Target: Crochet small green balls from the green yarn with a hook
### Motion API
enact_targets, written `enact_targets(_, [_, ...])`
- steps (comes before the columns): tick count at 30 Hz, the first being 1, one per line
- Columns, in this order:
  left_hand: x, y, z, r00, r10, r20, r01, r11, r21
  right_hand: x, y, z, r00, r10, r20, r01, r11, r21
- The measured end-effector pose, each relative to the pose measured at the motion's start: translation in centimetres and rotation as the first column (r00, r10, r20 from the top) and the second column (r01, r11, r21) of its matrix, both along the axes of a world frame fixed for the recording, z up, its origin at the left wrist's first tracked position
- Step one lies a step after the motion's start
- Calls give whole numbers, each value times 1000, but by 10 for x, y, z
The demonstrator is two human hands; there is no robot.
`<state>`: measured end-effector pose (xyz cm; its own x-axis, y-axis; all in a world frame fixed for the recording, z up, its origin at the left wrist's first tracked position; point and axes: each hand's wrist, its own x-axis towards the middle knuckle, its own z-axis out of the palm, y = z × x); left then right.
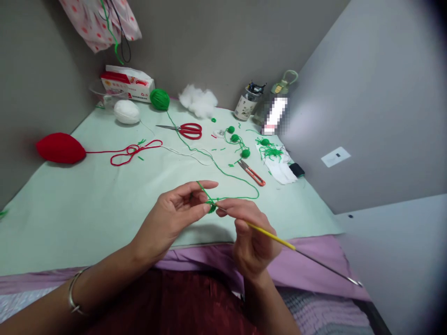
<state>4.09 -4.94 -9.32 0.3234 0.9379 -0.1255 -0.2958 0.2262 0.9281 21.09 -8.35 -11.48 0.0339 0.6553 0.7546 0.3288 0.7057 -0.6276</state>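
Note:
Near the table's front edge, my left hand [178,209] pinches a small green crocheted piece [211,207] between thumb and fingers. Green yarn [204,190] runs over its raised index finger. My right hand [253,232] is closed around a crochet hook [272,236] with a yellow grip, whose tip meets the green piece. The hook's other metal end points to the lower right. From the hands the strand loops right, then back across the table to a green yarn ball [159,99].
Red scissors [190,130] and orange snips [252,173] lie beyond the hands. Red yarn [61,148], a white ball [126,112], a tissue box [128,83], white stuffing [198,100], a pen holder [246,104] and small green balls [246,153] are farther back.

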Motion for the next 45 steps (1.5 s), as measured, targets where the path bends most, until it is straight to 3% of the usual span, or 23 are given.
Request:
enact_targets(8, [-1, -2, -1, 991, 73, -115, -62, 993, 99, -1, 1, 1, 998, 8, 58, -11, 998, 57])
enact_targets(11, [2, -5, -1, 987, 102, -121, -88, 990, 113, -2, 3, -8, 967, -124, 224, 100, 988, 115])
enact_targets(14, [6, -6, -1, 998, 64, 18, -63, 997, -34, -6, 6, -20, 871, -331, 364, 221, 924, 313])
enact_targets(16, [6, -5, 0, 986, 2, 167, 33, 978, -207, -8, 6, -25, 853, -376, 362, 248, 902, 354])
enact_targets(19, [3, 0, 2, 953, -61, 296, 162, 930, -331, -9, 4, -21, 934, -270, 236, 221, 952, 214])
enact_targets(22, [-1, 4, 5, 973, -44, 225, 105, 959, -263, -7, 1, -8, 993, -114, -26, 114, 993, -7])
enact_targets(26, [-2, 2, 6, 991, -38, 128, 56, 989, -137, -4, 3, 2, 939, 7, -343, -77, 979, -191])
enact_targets(29, [-1, -1, 5, 994, -31, 108, 39, 996, -78, -4, 6, 2, 910, 34, -414, -146, 960, -241])
enact_targets(32, [0, 0, 4, 998, 23, 55, -22, 1000, -15, -7, 3, 1, 951, -20, -308, -27, 989, -148])
enact_targets(37, [1, 0, 6, 996, 83, -30, -80, 993, 88, -11, -7, -3, 990, -139, 35, 137, 989, 58])
enact_targets(41, [4, -2, 8, 994, 106, -30, -102, 989, 110, -12, -8, -10, 957, -257, 138, 233, 958, 167])
enact_targets(45, [4, -3, 7, 997, 79, -12, -78, 993, 89, -12, -6, -15, 954, -253, 158, 222, 956, 190])
